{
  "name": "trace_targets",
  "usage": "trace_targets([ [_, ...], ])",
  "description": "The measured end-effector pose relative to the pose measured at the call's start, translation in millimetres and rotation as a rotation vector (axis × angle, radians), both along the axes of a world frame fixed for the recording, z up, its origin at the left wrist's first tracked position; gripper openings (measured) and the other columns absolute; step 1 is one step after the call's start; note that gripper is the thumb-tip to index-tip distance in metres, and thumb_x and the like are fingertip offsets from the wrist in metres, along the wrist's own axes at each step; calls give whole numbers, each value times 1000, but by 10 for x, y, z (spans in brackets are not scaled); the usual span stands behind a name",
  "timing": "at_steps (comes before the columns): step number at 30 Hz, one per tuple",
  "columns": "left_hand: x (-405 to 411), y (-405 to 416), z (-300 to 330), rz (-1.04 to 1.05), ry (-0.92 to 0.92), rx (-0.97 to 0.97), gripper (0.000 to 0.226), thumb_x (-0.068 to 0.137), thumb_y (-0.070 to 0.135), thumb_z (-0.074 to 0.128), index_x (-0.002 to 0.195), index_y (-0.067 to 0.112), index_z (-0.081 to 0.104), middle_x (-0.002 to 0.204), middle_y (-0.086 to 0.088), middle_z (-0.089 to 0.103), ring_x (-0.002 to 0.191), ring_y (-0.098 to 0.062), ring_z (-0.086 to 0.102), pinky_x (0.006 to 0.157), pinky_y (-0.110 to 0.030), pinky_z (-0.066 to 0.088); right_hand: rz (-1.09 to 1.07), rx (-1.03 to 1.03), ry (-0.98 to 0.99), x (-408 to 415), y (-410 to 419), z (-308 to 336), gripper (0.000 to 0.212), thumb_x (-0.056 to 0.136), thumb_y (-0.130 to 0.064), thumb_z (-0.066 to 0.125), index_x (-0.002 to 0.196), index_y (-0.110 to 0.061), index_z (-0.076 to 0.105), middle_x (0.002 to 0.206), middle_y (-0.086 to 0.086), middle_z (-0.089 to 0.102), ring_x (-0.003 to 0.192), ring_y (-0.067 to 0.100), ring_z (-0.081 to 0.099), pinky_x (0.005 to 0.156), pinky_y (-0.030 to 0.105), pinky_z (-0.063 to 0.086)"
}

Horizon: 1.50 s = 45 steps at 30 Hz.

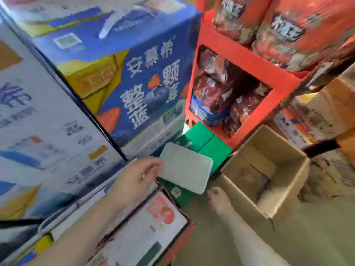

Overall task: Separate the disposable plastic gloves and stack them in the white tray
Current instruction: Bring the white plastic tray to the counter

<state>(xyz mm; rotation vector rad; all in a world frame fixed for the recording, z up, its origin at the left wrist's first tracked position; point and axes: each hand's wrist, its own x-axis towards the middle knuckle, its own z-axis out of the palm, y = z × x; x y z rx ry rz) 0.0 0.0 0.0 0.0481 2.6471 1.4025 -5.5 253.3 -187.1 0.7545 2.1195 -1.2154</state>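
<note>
Holding white tray point(185, 167) by near edge with left hand point(138, 176), pinched; right hand point(219, 198) loose, empty. Seat flat on green boxes point(213, 148) (gloves unseen).

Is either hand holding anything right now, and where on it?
The left hand holds the white tray by its left edge. The right hand holds nothing.
</note>
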Motion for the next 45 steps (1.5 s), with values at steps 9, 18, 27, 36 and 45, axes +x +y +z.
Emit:
trace_targets([
  [9,-274,-166,-396,-41,67,39,29,84,17,45,107,10,63,91,14,64,84,15,60,73,-2,43,-193,10,23,-487,-293,-292,41,85,-25,66,111,5,55,111,18,64,99,34,62,87,47,50],
  [18,-314,5,-373,-109,16,-18,25,85,19,49,105,16,64,89,12,66,86,2,62,73,-4,44,-390,-272,124,-346,-230,360,56,80,-13,70,124,-11,34,115,11,54,96,26,58,66,31,50],
  [27,-161,1316,52,-287,-59,-30,21,90,16,55,90,37,56,79,7,68,72,-15,61,69,-24,47,-754,-200,127,944,1467,1074,42,77,-9,70,110,-11,44,99,9,58,89,28,58,62,32,47],
  [36,314,3619,459,-704,126,-173,20,94,20,48,110,18,61,82,2,63,73,-19,60,67,-28,48,-937,115,231,2558,3299,1623,40,79,-19,72,104,-10,44,93,0,56,82,20,57,61,32,47],
  [45,257,4972,20,-945,66,-592,29,96,25,46,124,24,53,111,1,65,91,-10,61,77,-23,53,-1107,231,352,3059,4784,2042,39,79,-23,69,108,-14,44,103,3,58,92,23,60,79,43,52],
])
